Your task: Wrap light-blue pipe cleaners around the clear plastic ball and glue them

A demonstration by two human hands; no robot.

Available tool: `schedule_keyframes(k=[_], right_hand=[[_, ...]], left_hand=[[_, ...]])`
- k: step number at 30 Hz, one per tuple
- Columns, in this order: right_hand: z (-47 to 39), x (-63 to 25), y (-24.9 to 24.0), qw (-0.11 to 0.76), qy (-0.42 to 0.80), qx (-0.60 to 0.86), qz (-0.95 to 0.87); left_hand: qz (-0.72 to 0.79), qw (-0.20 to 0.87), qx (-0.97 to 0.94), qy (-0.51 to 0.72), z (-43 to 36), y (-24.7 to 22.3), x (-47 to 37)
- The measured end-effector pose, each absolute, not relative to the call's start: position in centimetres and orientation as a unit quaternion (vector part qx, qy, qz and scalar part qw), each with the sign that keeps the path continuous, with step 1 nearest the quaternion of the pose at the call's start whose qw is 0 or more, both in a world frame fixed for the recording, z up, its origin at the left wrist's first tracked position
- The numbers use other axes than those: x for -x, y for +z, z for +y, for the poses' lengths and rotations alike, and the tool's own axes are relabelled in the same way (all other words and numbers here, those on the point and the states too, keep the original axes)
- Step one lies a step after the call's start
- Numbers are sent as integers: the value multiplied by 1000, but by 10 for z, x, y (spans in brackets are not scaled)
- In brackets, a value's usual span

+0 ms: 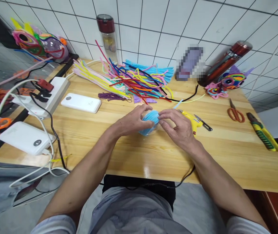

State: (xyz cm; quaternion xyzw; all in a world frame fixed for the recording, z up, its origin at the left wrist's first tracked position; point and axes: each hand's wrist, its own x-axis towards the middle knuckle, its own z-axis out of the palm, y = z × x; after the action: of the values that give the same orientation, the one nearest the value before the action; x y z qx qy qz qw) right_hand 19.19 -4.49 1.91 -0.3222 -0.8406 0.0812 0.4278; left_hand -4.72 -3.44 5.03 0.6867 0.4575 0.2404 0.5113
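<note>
Between my hands, above the wooden table, is a round clear piece partly covered with light blue pipe cleaners [151, 118]. My left hand [137, 119] holds it from the left, thumb across the blue surface and fingers curled behind. At its right edge my right hand [176, 125] pinches with thumb and fingertips; a light blue strip [178, 104] sticks up behind that hand. A yellow glue gun [190, 120] lies just behind and right of my right hand, beside small black snips [205, 125].
A pile of colored pipe cleaners [139, 79] lies at the back. White power banks [81, 102], a power strip [53, 97] and cables are at the left. Orange scissors [235, 113], pliers [262, 133], a red flask [229, 60] and a colorful fish figure [231, 79] are at the right.
</note>
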Motion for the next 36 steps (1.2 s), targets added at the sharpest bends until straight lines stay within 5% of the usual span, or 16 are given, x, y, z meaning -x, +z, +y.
schedule_keyframes(k=[36], right_hand=[[-49,-189,17,448,102,336,-822]], left_hand=[[446,500,-712,210,-33,53,46]])
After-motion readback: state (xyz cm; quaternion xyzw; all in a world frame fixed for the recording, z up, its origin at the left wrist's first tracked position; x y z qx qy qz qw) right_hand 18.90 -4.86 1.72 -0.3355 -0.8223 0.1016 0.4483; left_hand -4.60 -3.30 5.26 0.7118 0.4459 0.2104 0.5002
